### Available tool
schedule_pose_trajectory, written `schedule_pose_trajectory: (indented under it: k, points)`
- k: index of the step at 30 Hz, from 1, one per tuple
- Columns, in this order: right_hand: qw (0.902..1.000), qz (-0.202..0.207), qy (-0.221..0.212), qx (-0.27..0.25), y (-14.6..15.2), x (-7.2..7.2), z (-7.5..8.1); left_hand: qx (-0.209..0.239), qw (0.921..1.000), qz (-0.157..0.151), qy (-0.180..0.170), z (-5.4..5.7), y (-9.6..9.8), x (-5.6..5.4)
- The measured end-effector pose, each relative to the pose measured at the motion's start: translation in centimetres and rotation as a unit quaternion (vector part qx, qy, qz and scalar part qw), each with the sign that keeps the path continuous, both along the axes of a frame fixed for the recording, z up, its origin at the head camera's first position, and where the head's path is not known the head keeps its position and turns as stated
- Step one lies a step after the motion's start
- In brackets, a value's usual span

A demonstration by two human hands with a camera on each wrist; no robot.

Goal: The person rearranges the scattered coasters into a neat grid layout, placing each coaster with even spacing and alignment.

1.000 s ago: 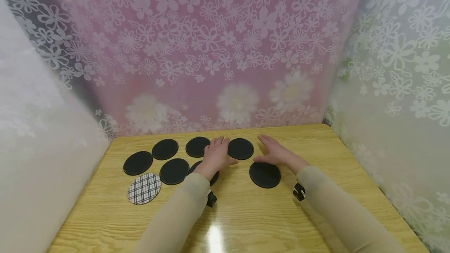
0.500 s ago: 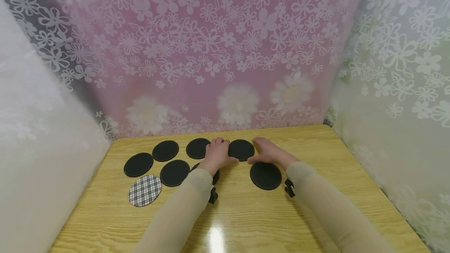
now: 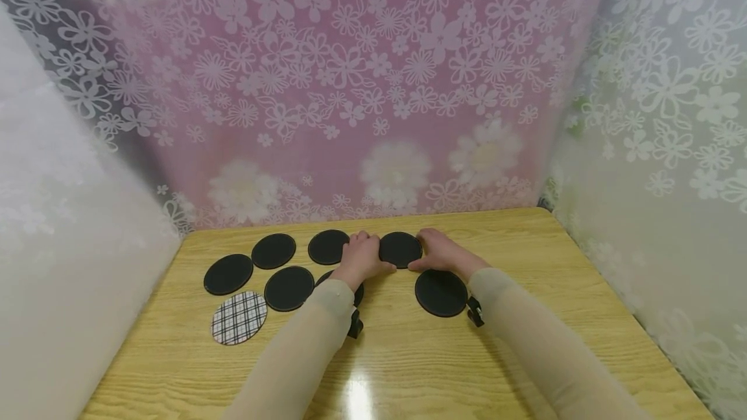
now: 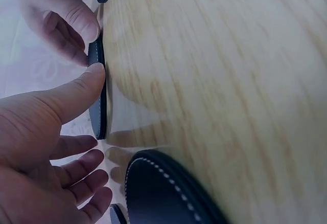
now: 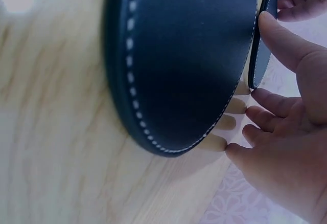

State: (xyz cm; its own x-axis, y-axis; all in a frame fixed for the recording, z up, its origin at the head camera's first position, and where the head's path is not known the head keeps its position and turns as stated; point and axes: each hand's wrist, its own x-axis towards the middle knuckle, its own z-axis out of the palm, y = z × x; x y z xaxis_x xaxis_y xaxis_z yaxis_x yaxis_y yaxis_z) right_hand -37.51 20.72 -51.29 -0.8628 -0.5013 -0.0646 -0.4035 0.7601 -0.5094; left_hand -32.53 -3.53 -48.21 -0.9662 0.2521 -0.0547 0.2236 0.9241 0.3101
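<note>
A round black coaster (image 3: 400, 250) with pale stitching lies at the back middle, between both hands. My left hand (image 3: 362, 258) is at its left side; the thumb touches the near edge in the left wrist view, and the other fingers are spread loosely beside it. From the right, my right hand (image 3: 443, 253) has its thumb at the same near edge, with its fingers spread around the right side. Another black coaster (image 5: 189, 55) lies flat just in front of the right hand. Below the left hand is a further coaster (image 4: 158, 193), partly hidden by the sleeve in the head view.
Several more black coasters lie to the left, including a far-left one (image 3: 228, 274) and one in the front row (image 3: 289, 288). A plaid-faced coaster (image 3: 239, 317) sits at the front left. Flowered curtains (image 3: 379, 96) stand around the wooden table (image 3: 420, 368).
My right hand has moved left and closed in on the back middle coaster, its thumb reaching the near edge. The left hand stays at the coaster's left side. The coasters keep their layout.
</note>
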Motion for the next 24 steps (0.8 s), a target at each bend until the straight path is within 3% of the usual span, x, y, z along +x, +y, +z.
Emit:
schedule_pose_trajectory:
  k: [4,5,7,14,24]
  points:
    - [0.9997,-0.016,-0.002,0.016,-1.0,1.4,1.7,0.007,0.9999,0.010,-0.007,-0.2,0.0,0.0]
    - [0.9989,-0.032,-0.010,0.032,-1.6,2.0,2.7,0.010,0.9998,0.012,-0.009,-0.1,0.1,0.0]
    - [0.9981,-0.042,-0.007,0.045,-1.9,2.3,3.1,0.017,0.9996,0.017,-0.012,-0.1,0.1,-0.1]
    - [0.9940,-0.070,-0.015,0.082,-2.3,2.4,3.2,0.038,0.9985,0.030,-0.025,-0.3,0.5,-0.2]
    - [0.9945,-0.091,-0.036,0.038,-2.2,2.1,3.2,0.040,0.9986,0.033,-0.013,-0.5,1.1,-0.4]
